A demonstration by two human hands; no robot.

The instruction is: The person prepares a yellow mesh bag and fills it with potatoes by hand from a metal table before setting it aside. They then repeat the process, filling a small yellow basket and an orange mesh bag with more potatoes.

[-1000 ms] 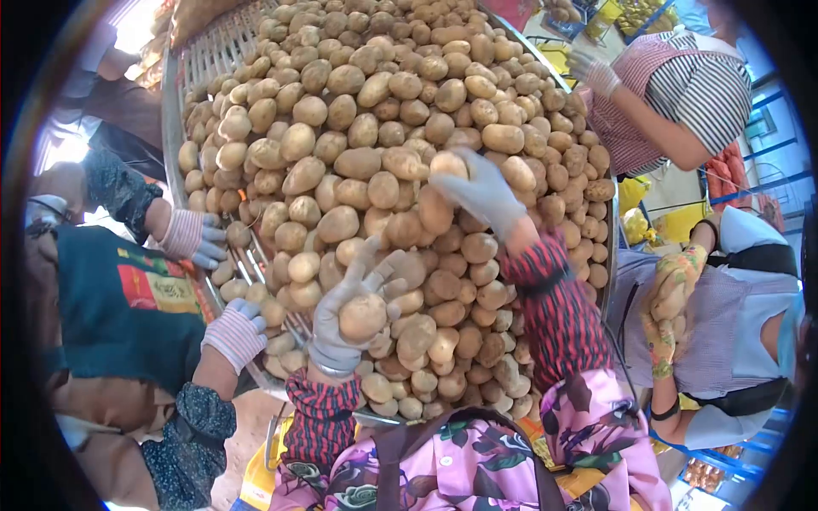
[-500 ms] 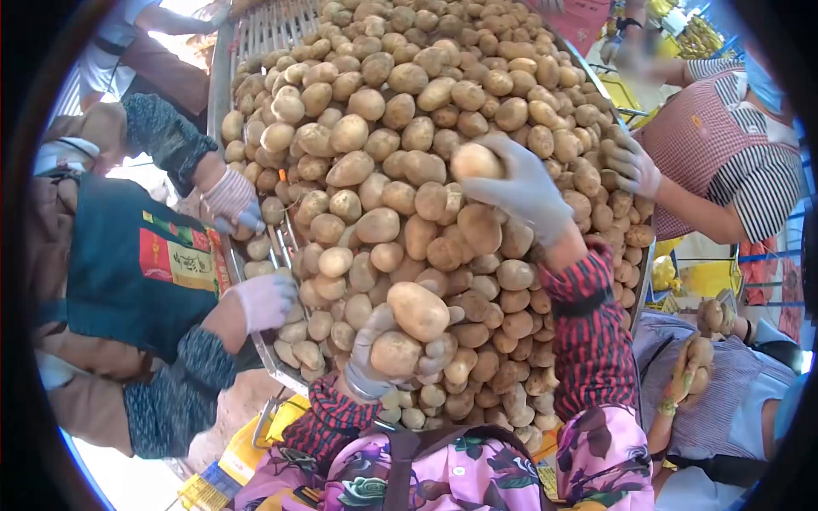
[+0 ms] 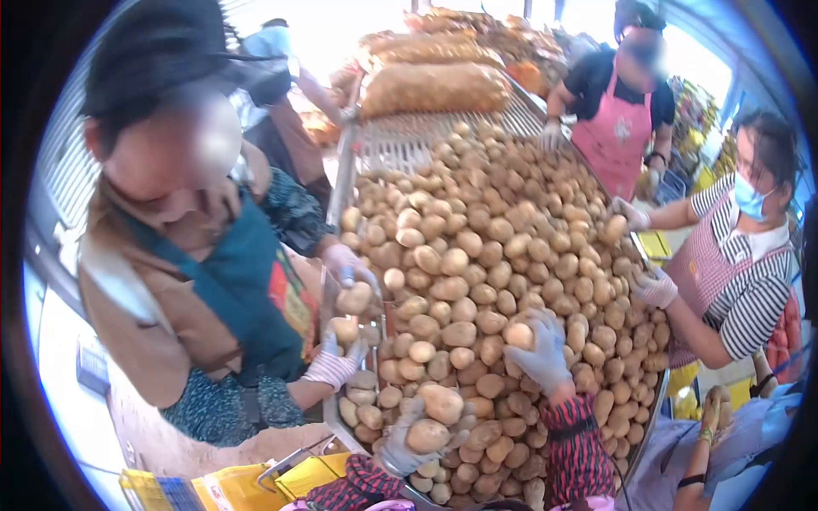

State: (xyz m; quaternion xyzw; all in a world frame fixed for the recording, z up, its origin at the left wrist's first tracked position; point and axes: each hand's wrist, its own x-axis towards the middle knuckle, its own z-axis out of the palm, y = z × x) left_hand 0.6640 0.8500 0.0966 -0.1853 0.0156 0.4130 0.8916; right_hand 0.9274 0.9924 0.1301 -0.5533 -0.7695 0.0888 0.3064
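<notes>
At the near end of the potato heap (image 3: 477,298), my left hand (image 3: 399,447), in a grey glove, cradles two potatoes. A larger potato (image 3: 441,404) rests above a rounder potato (image 3: 426,436), with gloved fingers curled around them. Farther out over the heap, my right hand (image 3: 544,356), gloved too, grips one potato (image 3: 518,335) between thumb and fingers. Loose potatoes lie all around both hands.
The heap lies on a slatted metal table (image 3: 396,153) with raised edges. Full sacks (image 3: 434,89) lie at its far end. A co-worker in a green apron (image 3: 230,272) holds potatoes on the left; others stand on the right. Yellow crates (image 3: 247,485) stand at lower left.
My view has tilted up, bringing the far sacks and the co-workers into sight. Both my hands still hold their potatoes. The co-worker on the left now has potatoes in their hands.
</notes>
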